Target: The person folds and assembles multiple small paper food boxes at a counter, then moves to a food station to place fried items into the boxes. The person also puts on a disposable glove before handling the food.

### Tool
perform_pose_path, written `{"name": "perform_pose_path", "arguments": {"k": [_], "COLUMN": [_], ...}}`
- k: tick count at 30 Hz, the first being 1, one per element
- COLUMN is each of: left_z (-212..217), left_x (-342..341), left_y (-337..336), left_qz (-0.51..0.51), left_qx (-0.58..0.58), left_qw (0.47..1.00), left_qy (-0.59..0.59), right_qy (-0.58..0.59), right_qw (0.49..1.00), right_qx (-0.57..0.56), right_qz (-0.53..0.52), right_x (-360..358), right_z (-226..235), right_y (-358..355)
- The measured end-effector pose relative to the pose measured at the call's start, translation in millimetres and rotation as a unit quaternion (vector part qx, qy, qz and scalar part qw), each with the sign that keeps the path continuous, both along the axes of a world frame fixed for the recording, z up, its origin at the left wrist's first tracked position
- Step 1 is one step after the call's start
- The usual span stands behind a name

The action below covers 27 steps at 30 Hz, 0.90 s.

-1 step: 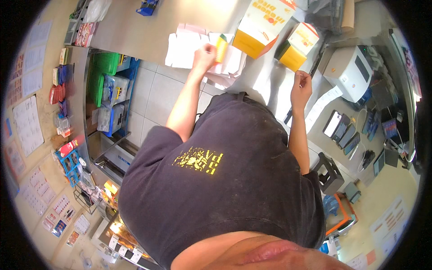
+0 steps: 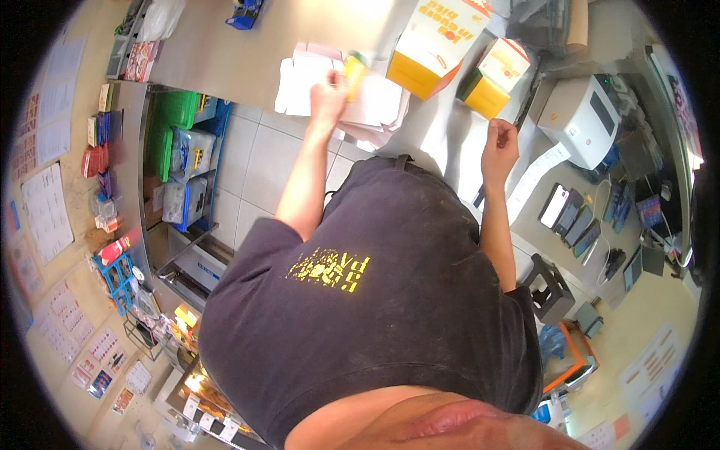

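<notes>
My left hand (image 2: 328,99) is closed over a stack of flat white and pale pink cardboard sheets (image 2: 296,90) on the metal counter. At its fingers is a narrow yellow piece with a green end (image 2: 354,76), tilted over the sheets; its exact kind is unclear. My right hand (image 2: 500,144) is raised by the counter's near edge, fingers curled together. Whether they pinch something small cannot be made out. Just beyond it stands a small white and yellow carton (image 2: 497,77). A larger carton of the same colours (image 2: 437,49) stands between the stack and the small one.
To the right are a white printer (image 2: 581,120) with a long paper strip (image 2: 536,176) hanging out, and several phones (image 2: 570,210) with cables. A blue tape dispenser (image 2: 244,13) sits on the far counter. Shelves with green-lidded bins (image 2: 176,109) stand at the left, above a tiled floor (image 2: 259,161).
My left hand has shifted slightly to the left, and the yellow piece has moved left and up with it, leaning more. The right hand has barely moved.
</notes>
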<state>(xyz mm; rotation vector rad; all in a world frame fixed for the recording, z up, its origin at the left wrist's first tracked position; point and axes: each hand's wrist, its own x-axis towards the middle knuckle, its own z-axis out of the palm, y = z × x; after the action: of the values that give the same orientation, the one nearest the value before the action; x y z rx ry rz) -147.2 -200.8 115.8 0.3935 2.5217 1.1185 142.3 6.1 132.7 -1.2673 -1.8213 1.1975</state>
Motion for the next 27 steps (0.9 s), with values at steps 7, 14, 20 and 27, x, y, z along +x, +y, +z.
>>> {"name": "perform_pose_path", "arguments": {"k": [7,14,20,27], "left_z": [229,262,254,223], "left_x": [63,154,204,265], "left_y": [-16,42,74,118], "left_qz": [-0.02,-0.256,-0.301,-0.369], "left_qx": [0.367,0.562,0.449,0.383], "left_qw": [0.93,0.784,0.841,0.844], "left_qy": [0.02,-0.064,-0.025,-0.073], "right_qy": [0.094,0.209,0.156,0.301], "right_qw": [0.893,0.882,0.949,0.952], "right_qx": [0.234,0.332,0.247,0.042], "right_qz": [0.374,0.26,0.12,-0.024], "right_x": [-50,-28,66,130], "right_z": [123,191,206,191], "right_y": [-67,-78,-51,-34]}}
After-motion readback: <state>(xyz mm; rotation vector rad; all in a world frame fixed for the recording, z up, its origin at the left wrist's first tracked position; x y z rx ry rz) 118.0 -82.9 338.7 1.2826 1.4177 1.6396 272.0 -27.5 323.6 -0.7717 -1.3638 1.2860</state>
